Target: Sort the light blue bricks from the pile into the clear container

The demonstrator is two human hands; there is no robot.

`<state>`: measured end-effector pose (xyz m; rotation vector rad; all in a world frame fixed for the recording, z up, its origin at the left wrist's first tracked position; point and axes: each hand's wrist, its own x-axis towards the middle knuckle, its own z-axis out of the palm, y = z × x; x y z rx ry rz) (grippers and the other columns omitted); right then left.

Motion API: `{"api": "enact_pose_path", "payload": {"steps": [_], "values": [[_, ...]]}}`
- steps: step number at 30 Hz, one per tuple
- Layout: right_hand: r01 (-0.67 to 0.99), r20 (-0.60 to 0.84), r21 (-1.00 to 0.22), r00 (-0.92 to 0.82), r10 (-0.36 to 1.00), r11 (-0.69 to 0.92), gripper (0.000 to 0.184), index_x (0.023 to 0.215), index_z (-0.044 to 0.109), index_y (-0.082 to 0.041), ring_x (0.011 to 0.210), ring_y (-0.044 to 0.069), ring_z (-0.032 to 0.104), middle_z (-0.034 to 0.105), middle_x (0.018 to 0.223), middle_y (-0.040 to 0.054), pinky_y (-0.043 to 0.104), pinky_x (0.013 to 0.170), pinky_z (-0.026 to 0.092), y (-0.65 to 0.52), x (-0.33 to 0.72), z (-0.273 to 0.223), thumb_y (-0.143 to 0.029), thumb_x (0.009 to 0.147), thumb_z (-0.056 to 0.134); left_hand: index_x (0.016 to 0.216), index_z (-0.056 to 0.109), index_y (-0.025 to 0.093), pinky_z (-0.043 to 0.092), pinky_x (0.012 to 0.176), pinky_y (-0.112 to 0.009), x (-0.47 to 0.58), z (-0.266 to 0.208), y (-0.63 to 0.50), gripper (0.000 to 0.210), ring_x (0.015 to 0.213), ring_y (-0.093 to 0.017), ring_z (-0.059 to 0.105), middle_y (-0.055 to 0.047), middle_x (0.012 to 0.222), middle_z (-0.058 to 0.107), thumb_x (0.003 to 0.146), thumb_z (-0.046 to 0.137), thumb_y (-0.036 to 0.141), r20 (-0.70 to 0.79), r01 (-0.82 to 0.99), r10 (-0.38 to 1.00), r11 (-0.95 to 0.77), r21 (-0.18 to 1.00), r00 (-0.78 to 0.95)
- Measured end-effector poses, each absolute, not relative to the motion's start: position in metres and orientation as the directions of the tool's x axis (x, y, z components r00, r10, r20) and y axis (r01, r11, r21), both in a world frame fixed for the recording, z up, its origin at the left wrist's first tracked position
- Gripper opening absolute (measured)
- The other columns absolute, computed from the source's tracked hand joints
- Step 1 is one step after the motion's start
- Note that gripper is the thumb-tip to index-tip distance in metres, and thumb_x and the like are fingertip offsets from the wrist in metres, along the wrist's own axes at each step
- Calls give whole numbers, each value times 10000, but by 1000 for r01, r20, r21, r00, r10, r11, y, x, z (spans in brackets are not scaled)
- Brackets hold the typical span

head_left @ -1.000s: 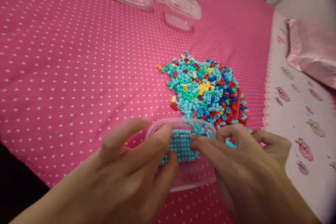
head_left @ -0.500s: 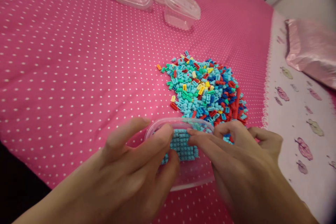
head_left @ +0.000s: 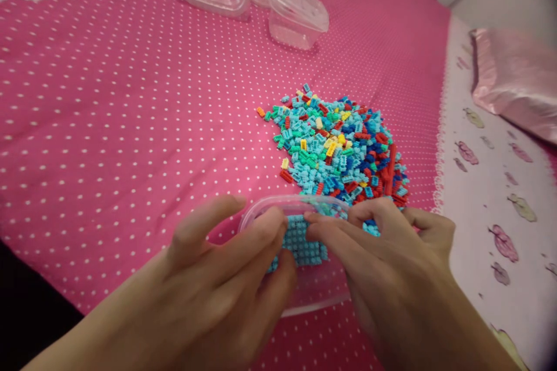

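Light-blue studded block panel (head_left: 302, 246), built of small bricks, sits between both hands, over the mouth of a clear plastic tub (head_left: 324, 290); cannot tell if it rests inside or is held above. Left hand (head_left: 226, 278) grasps the panel's left side, fingers and thumb closed round it. Right hand (head_left: 391, 266): bent fingers on the panel's upper right; cannot tell if they pinch a separate brick.

Loose brick pile (head_left: 331, 156) just beyond the tub: light blue, green, dark blue, red, some yellow. Long red piece (head_left: 390, 171) on its right side, orange brick (head_left: 260, 111) at its far left edge. All on pink cloth (head_left: 130, 127) with white dots, lace-trimmed.

Far end: more clear containers (head_left: 298, 20), grouped; any moulded marks too blurred to read. Right: pale cloth (head_left: 461, 232), printed with leaf-like motifs, not letters; shiny pink pouch or cushion (head_left: 517, 81) on top.
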<state>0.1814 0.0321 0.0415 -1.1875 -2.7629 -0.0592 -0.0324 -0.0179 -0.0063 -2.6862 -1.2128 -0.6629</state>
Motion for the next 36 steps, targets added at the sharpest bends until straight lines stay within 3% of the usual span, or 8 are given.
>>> {"api": "enact_pose_path", "payload": {"steps": [2, 7, 13, 19, 23, 29, 32, 36], "values": [[725, 147, -18, -679, 719, 689, 269, 893, 695, -220, 836, 204, 609, 746, 823, -7, 395, 746, 281, 31, 182, 41, 4, 873, 548, 1136, 693, 150, 64, 1334, -433, -33, -7, -19, 304, 1565, -193, 254, -52, 1122, 771, 953, 451, 164, 451, 736, 684, -672, 85, 573], [726, 140, -35, -676, 723, 686, 216, 931, 698, -215, 876, 216, 611, 759, 848, -19, 400, 766, 302, 30, 181, 40, -30, 879, 598, 1156, 683, 186, 63, 1331, -427, -33, -6, -21, 320, 1536, -193, 314, -12, 1200, 747, 992, 409, 204, 440, 761, 695, -648, 41, 568], [713, 119, -67, -688, 715, 698, 167, 890, 653, -221, 893, 223, 609, 778, 961, -15, 404, 792, 326, 32, 184, 46, -75, 922, 578, 1082, 678, 232, 107, 1329, -448, -37, -9, -19, 218, 1526, -224, 338, -8, 1279, 704, 993, 481, 268, 451, 698, 674, -702, 144, 585], [707, 109, 23, -704, 701, 707, 161, 1059, 626, -256, 838, 224, 553, 649, 981, 40, 370, 716, 367, 42, 204, 51, -155, 935, 609, 1073, 647, 225, 121, 1327, -451, -36, -10, -17, 115, 1424, -207, 443, -30, 1271, 676, 975, 604, 268, 484, 678, 689, -696, 236, 539], [747, 161, 46, -661, 733, 663, 248, 1131, 590, -225, 848, 238, 528, 560, 989, 76, 367, 695, 447, 44, 201, 43, -216, 899, 674, 1068, 640, 218, 155, 1311, -460, -35, -8, -16, 116, 1379, -223, 476, -34, 1300, 653, 992, 594, 292, 481, 677, 682, -702, 219, 551], [766, 210, 159, -642, 737, 623, 281, 1191, 571, -187, 955, 308, 558, 543, 1114, 167, 429, 693, 534, 35, 184, 39, -129, 921, 521, 1021, 607, 196, 146, 1290, -497, -30, -10, -15, 172, 1325, -231, 505, -40, 1207, 661, 978, 477, 92, 480, 678, 682, -702, 219, 551], [772, 197, 161, -635, 747, 615, 392, 1344, 546, -168, 1006, 322, 589, 579, 1160, 185, 476, 778, 585, 31, 178, 40, -142, 960, 472, 1024, 606, 196, 148, 1295, -492, -31, -10, -11, 165, 1267, -233, 528, -38, 1156, 666, 1010, 453, 136, 455, 651, 665, -727, 217, 592], [781, 191, 194, -623, 758, 593, 529, 1534, 451, -200, 1078, 311, 618, 623, 1217, 164, 461, 868, 609, 31, 174, 38, -167, 1006, 455, 1029, 622, 151, 281, 1276, -435, -35, -10, -8, 200, 1243, -242, 544, -69, 1145, 655, 1012, 428, 108, 467, 613, 623, -765, 198, 627]]}}
